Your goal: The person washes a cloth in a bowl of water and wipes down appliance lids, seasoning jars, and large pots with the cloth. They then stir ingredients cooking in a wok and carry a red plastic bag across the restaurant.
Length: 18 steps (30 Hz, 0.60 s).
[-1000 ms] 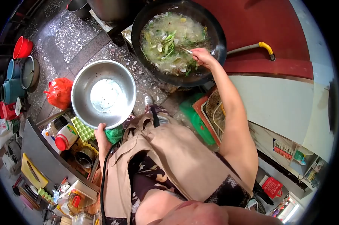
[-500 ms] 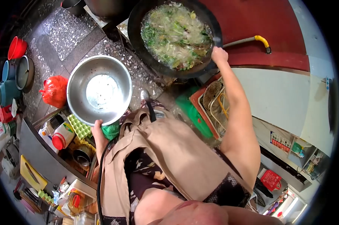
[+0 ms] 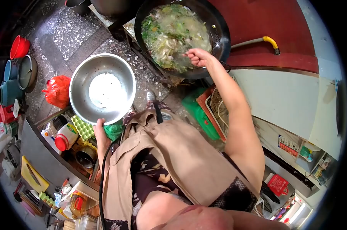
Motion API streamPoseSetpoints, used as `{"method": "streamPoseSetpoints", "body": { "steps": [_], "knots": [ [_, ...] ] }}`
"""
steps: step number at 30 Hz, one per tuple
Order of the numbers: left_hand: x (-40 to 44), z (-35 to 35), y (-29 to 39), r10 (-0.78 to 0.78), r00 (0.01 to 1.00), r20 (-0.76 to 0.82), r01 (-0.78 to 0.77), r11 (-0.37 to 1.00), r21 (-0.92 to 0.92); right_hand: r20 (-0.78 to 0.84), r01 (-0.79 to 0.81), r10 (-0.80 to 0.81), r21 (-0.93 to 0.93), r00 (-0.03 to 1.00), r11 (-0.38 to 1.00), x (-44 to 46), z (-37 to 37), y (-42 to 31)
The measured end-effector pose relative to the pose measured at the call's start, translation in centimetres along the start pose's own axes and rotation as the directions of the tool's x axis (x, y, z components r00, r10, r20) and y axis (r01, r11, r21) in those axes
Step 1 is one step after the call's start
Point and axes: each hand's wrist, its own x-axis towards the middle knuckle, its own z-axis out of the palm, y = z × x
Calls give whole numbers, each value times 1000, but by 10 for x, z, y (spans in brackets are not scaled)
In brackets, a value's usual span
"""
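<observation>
A large black wok (image 3: 218, 36) at the top holds a bubbling pale broth with greens and slices (image 3: 173, 36). My right hand (image 3: 198, 57) is closed over the wok's lower right part, on what looks like a utensil handle, mostly hidden by hand and steam. To the left, an empty steel basin (image 3: 78, 82) hangs tilted toward me. My left hand (image 3: 100, 128) grips its near rim, fingers wrapped under and thumb at the edge. Green cloth or plastic (image 3: 114, 131) lies beside that hand.
A red plastic bag (image 3: 58, 91) stands on the floor left of the basin. Nearby are a counter (image 3: 43, 143) with jars and a green egg tray (image 3: 82, 127), blue tubs (image 3: 9, 92), a green basket (image 3: 202, 119), and a yellow-tipped pipe (image 3: 271, 41) right of the wok.
My right hand has gone from mid-wok to the right rim and back left over the broth. The wok's contents have been stirred about. My left hand still holds the basin, nearly unmoved.
</observation>
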Motion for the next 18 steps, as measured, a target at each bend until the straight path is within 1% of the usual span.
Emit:
{"method": "streamPoseSetpoints", "body": {
  "steps": [1, 3, 4, 5, 6, 7, 8, 9, 10, 11, 13, 14, 15, 17, 18],
  "knots": [
    [-1, 1, 2, 2, 1000, 1, -2, 1000, 1, 5, 1, -1, 0, 1000, 1000, 5, 0, -7],
    [-1, 1, 2, -2, 1000, -13, 2, 1000, -1, 8, 105, -107, 150, 994, 983, 11, 0, -19],
    [-1, 0, 2, -10, 1000, -22, 10, 1000, -5, -23, 147, -146, 192, 989, 970, 10, -2, -24],
    [-1, -1, 1, -8, 1000, -25, 8, 1000, -5, -103, 261, -251, 92, 962, 961, 9, -3, -27],
    [-1, -1, 0, -9, 1000, -26, 8, 1000, -14, -197, 328, -384, -268, 902, 906, 6, -9, -31],
    [0, -2, 0, -10, 1000, -27, 9, 1000, -23, -230, 313, -532, -599, 815, 737, 3, -14, -36],
    [0, -3, -2, -9, 1000, -28, 8, 1000, -26, -228, 314, -534, -601, 814, 735, 2, -18, -34],
    [0, -4, -3, -14, 999, -37, 13, 999, -31, -250, 81, -757, -926, 604, 370, -7, -16, -29],
    [1, -5, -5, -19, 999, -45, 17, 999, -38, -98, -292, -917, -956, 387, -21, -12, -16, -27],
    [1, -5, -6, -18, 999, -43, 16, 999, -42, -95, -294, -918, -956, 385, -24, -14, -18, -30],
    [2, -6, -7, -16, 998, -53, 15, 1000, -23, -149, -409, -893, -912, 425, -43, -14, -28, -32],
    [1, -6, -7, -16, 999, -52, 15, 1000, -26, -116, -441, -923, -895, 366, -63, -6, -36, -29],
    [1, -6, -7, -18, 999, -42, 17, 999, -30, -115, -442, -924, -895, 366, -63, -3, -38, -26],
    [0, -4, -5, -20, 999, -30, 19, 999, -31, -113, -529, -922, -842, 369, -109, 2, -43, -22],
    [-3, -3, -3, -25, 999, -27, 25, 999, -26, -117, -530, -922, -841, 369, -105, 3, -45, -18]
  ]
}}
